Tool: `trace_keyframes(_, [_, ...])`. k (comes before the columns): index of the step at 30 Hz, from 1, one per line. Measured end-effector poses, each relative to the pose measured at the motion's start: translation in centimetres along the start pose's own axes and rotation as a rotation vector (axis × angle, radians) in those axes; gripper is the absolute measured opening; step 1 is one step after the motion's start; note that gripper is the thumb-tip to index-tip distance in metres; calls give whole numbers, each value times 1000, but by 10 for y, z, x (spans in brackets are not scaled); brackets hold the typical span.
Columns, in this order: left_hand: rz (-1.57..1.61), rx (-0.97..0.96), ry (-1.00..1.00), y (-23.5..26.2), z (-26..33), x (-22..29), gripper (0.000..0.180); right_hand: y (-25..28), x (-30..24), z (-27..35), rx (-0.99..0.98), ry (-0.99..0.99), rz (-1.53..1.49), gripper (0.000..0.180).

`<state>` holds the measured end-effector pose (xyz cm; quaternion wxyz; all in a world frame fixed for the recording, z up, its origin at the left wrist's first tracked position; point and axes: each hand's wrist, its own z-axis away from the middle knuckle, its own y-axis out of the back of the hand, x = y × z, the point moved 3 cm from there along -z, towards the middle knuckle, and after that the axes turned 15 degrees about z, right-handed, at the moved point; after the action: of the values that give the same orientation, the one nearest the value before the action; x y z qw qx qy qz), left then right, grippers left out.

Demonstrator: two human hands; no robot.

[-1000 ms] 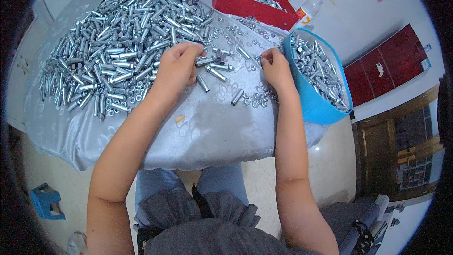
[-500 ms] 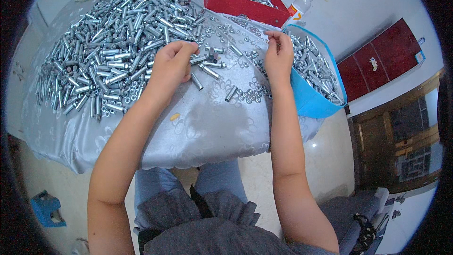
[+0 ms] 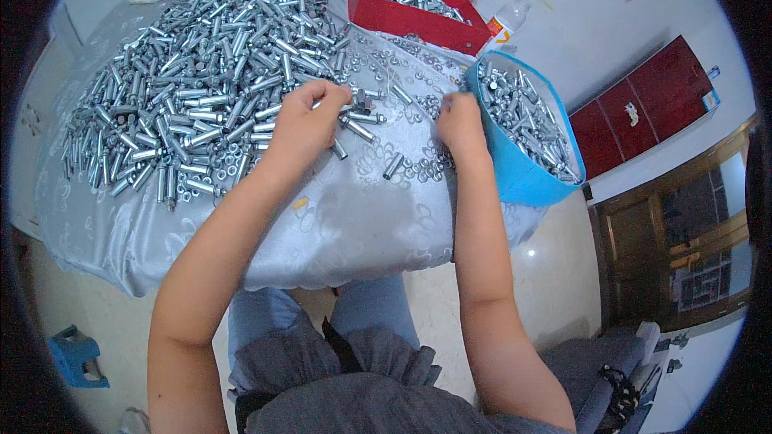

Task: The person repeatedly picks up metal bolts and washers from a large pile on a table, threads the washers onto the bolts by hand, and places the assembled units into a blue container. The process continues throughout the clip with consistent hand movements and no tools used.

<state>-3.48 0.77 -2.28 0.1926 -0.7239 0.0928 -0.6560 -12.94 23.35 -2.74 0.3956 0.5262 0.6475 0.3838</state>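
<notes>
My left hand (image 3: 307, 130) is closed in a pinch at the right edge of a big heap of silvery sleeve anchor bolts (image 3: 209, 72); whatever its fingers hold is hidden. A few loose anchor bolts (image 3: 359, 128) lie just beside its fingertips. My right hand (image 3: 461, 124) is low over the cloth by the blue container, fingers curled down and smeared by motion, so their grip is unclear. Small metal nuts (image 3: 424, 169) lie scattered next to it. The blue open container (image 3: 515, 177) to its right is full of anchor bolts.
A red box (image 3: 386, 18) with more bolts stands at the back, its lid raised. Beside it is a clear plastic bottle (image 3: 508, 20). A shiny grey cloth (image 3: 322, 233) covers the table, with a small yellow piece (image 3: 301, 203) on it. A blue stool (image 3: 78, 358) stands at lower left.
My right hand has dropped from the rim of the blue container toward the nuts and moved slightly left. My left hand has shifted a little right and down, still pinched.
</notes>
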Motion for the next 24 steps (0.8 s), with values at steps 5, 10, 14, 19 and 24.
trace_keyframes(5, [-52, -29, -56, -1, 3, -3, 22, 8, -5, 7, -94, -24, 42, 19])
trace_keyframes(10, [-122, -52, -125, 0, 1, -3, 22, 15, -12, 4, -147, -106, -15, 20])
trace_keyframes(14, [-116, -55, -163, 1, -1, -5, 21, 1, -5, 0, -98, -93, 19, 21])
trace_keyframes(19, [-132, -74, -123, -2, 1, -4, 19, -5, -1, -2, -68, -72, -41, 20])
trace_keyframes(24, [-137, -73, -101, -5, 1, -4, 18, 15, -17, 5, 14, -36, -305, 19])
